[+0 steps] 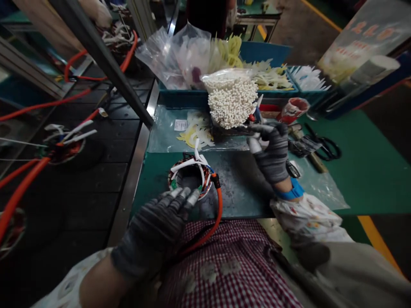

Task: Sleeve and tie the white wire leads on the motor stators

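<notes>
A ring-shaped motor stator (173, 179) with copper windings and white sleeved leads lies on the green worktop. An orange cable (220, 203) runs from its right side down toward my lap. My left hand (157, 222), in a dark striped glove with pale fingertips, rests its outstretched fingers on the stator's near rim. My right hand (271, 149), gloved the same way, is raised beside a bundle of thin white sticks (229, 102). Its fingers are curled toward the thumb; anything between them is too dark to make out.
Blue bins (183, 99) at the back hold yellow and white pieces. Scissors (326, 145), a hammer-like tool (316, 162) and a red cup (293, 109) stand or lie at right. A slanted metal post (105, 60) and a conveyor (96, 171) with more stators are at left.
</notes>
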`<state>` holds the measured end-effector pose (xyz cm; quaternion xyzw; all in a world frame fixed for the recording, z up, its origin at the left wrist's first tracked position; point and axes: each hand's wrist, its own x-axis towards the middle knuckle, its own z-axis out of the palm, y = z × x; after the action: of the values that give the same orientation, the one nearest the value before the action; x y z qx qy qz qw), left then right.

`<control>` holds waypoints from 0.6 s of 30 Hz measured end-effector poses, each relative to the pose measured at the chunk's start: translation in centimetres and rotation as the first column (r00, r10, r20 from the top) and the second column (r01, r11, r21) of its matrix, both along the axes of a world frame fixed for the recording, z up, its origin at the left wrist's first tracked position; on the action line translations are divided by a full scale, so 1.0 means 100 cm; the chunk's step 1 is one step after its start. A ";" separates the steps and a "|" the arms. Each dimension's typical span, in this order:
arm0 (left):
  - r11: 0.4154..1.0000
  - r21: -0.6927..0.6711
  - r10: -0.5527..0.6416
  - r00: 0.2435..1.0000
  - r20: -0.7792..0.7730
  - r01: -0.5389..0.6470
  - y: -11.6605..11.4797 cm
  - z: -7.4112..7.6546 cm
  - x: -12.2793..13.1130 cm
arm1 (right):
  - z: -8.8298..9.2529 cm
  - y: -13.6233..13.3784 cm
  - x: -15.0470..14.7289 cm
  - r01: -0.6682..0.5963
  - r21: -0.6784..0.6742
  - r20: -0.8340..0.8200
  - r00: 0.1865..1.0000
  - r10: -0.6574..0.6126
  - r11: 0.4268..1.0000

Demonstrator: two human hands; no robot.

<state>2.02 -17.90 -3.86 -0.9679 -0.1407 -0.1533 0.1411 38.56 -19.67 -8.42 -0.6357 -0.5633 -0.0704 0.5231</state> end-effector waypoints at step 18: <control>0.959 -0.280 0.177 0.849 0.498 -0.035 0.003 -0.073 0.036 | 0.071 -0.046 -0.047 -0.190 0.133 -0.517 0.824 0.232 0.973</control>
<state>5.58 -17.64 -11.18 -0.8914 -0.2460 -0.3800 -0.0222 33.88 -24.31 -1.29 -0.5439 -0.4612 0.1443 0.6860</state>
